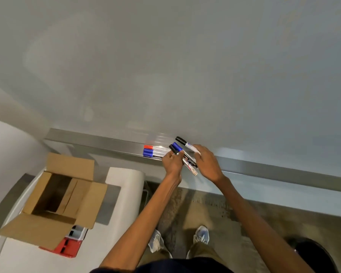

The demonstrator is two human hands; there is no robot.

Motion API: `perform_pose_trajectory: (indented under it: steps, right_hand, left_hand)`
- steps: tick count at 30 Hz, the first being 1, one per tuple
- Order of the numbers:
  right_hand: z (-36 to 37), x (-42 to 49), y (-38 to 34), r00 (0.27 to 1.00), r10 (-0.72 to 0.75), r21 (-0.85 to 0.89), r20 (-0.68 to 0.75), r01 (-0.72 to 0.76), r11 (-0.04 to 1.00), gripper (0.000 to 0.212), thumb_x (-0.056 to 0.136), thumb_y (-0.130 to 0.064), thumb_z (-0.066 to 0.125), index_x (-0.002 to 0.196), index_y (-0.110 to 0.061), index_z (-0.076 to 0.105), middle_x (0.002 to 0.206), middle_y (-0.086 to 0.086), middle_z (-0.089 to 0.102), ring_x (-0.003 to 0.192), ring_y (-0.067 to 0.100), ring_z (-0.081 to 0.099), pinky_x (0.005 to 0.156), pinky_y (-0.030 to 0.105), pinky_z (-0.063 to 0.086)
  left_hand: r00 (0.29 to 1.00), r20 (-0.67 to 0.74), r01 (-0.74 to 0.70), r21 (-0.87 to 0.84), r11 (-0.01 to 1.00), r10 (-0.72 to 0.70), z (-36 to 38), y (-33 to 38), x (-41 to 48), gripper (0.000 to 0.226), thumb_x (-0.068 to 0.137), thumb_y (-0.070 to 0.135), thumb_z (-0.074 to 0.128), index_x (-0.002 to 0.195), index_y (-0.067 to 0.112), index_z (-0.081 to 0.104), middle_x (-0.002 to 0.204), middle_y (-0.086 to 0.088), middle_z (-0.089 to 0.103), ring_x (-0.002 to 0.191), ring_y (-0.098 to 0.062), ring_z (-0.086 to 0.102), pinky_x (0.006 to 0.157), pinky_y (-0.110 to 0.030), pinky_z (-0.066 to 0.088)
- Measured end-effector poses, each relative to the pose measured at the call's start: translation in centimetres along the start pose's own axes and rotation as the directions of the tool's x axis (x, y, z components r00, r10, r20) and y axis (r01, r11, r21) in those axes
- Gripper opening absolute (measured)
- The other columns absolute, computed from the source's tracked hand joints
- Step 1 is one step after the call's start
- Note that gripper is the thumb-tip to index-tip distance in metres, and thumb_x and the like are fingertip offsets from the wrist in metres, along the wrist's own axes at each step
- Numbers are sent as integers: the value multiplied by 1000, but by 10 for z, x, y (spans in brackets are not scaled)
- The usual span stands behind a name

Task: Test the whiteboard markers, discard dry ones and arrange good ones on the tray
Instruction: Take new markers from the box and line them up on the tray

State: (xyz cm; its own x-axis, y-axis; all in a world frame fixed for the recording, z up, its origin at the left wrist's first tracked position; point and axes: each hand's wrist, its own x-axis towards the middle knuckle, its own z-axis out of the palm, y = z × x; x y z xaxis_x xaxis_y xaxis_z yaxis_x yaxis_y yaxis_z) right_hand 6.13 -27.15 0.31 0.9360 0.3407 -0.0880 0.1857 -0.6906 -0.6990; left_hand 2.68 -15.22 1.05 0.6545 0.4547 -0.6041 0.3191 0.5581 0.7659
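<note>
Board point(185, 66) at your 12 | tray point(106, 139) along its lower edge, running 10 to 2 | three markers point(154, 150) side by side on the tray at 11 | left hand point(172, 162) just right of them, holding a bundle point(189, 163) | right hand point(207, 164) at 12, lone marker point(182, 141) above the tray | box point(89, 200) on the table point(122, 223) at 9

The right hand point(207, 164) hides the rear of the black-capped marker point(183, 142), label unreadable.

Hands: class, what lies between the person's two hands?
In the head view, a bundle of markers, held by the left hand, fills the gap; the right hand holds a separate black-capped marker.
</note>
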Motion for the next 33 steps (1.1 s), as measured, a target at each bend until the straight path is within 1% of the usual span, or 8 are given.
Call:
perform_pose_trajectory:
  steps: [4,9,12,15,18,24,29,33]
  right_hand:
    - [-21,-4,30,997,-48,-18,-53,47,999,33,106,-28,39,130,-17,59,118,6,64,107,20,59,86,27,43]
    - [-23,4,54,983,-110,-119,-145,93,989,23,101,-19,50,119,-18,65,113,3,68,104,24,60,87,38,46]
    - [-13,7,56,971,-171,-209,-166,135,969,21,96,-17,60,115,-17,67,112,2,70,103,24,60,86,36,41]
    - [4,8,58,965,-217,-301,-150,164,939,21,91,-15,66,112,-17,69,103,3,72,93,24,60,80,32,34]
    - [22,10,61,955,-251,-356,-160,181,917,26,85,-12,73,110,-17,69,99,2,72,88,23,61,80,34,40]
    - [39,10,67,946,-281,-413,-163,193,890,32,86,-4,64,116,-15,67,109,4,68,99,24,60,92,39,42]
    - [41,8,69,949,-259,-383,-180,175,907,44,84,5,63,125,-12,63,118,7,66,109,26,60,99,41,43]
    - [31,4,61,957,-174,-163,-234,138,977,26,99,-11,52,121,-13,66,116,5,68,108,22,60,96,37,43]
  left_hand:
    - [998,-58,-4,-1,1000,4,13,-9,-3,12,88,-2,65,95,7,61,86,-9,66,79,-22,66,75,-33,58]
    - [983,-182,-1,10,1000,2,10,-19,0,8,89,0,65,91,7,62,90,-11,67,83,-22,65,75,-32,57]
    - [970,-244,-3,-14,1000,-1,1,-29,-1,7,89,1,65,95,1,63,88,-11,66,82,-21,64,78,-34,57]
    - [953,-302,-1,-28,1000,-7,-9,-38,-3,13,88,1,67,80,6,57,81,-10,63,77,-19,62,81,-40,55]
    - [947,-320,31,-40,999,-43,-20,-41,-8,8,87,2,68,87,6,61,87,-12,65,82,-22,65,82,-39,57]
    - [958,-277,56,-63,996,-72,-33,-38,-6,6,89,2,66,89,6,61,87,-11,64,77,-20,65,67,-30,54]
    - [964,-257,66,-22,998,-69,-27,-40,0,7,89,3,66,86,7,60,84,-10,63,83,-22,64,78,-35,57]
    - [972,-217,93,12,996,-88,-15,-45,5,20,90,4,65,75,9,52,78,-9,58,83,-23,61,85,-39,57]
